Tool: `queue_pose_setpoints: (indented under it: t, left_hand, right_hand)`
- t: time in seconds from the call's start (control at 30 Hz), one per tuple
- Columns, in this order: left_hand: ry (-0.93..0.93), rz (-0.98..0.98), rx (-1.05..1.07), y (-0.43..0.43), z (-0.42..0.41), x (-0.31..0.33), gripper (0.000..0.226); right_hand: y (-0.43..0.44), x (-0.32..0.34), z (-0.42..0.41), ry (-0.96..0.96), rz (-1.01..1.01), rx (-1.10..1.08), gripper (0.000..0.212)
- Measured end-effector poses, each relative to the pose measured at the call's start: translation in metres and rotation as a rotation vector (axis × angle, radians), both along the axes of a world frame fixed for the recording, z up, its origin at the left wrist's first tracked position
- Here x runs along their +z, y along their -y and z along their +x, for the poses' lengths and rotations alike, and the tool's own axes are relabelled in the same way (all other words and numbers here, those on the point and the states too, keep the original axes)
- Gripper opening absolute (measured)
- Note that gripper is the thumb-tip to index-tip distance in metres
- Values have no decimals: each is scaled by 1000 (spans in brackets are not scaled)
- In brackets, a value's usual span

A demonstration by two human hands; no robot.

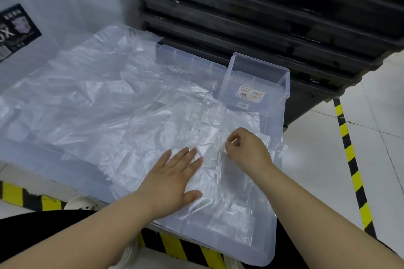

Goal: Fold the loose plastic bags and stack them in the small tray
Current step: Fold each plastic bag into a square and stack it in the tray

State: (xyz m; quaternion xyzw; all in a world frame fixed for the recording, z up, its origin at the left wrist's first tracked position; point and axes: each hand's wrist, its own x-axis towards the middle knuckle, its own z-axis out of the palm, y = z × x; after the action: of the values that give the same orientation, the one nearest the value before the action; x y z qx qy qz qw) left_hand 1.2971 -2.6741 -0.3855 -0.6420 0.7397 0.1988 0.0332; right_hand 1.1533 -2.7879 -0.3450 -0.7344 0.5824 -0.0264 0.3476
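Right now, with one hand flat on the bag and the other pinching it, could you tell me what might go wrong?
1. The right hand pinches only a small bit of the thin bag, so the film may slip and the fold skew.
2. The left hand pins one spot; the creased rest could shift.
3. The loose bags overlap it on the left and might drag along when lifted.

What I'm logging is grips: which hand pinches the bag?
The right hand: its fingers curl and pinch the bag, while the left hand lies flat on it.
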Motion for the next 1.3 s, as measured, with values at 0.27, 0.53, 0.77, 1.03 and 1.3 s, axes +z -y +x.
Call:
queue_pose_setpoints:
  t: [0.27, 0.53, 0.77, 1.03, 1.3]
  left_hand:
    - [6, -133, 38, 5, 9, 3, 80]
    - [-129, -323, 38, 12, 16, -3, 45]
    - [-291, -504, 82, 13, 19, -4, 47]
    - [-677, -199, 495, 13, 12, 4, 20]
    - [-760, -130, 757, 26, 7, 9, 30]
  right_hand:
    - [-24, -42, -1, -145, -725, 675, 46]
    - [-21, -37, 12, -59, -626, 584, 32]
    - [-17, -16, -3, 216, -139, 276, 19]
    - [-15, -11, 1, 465, 18, 44, 27]
    - [-2, -23, 21, 409, 46, -123, 32]
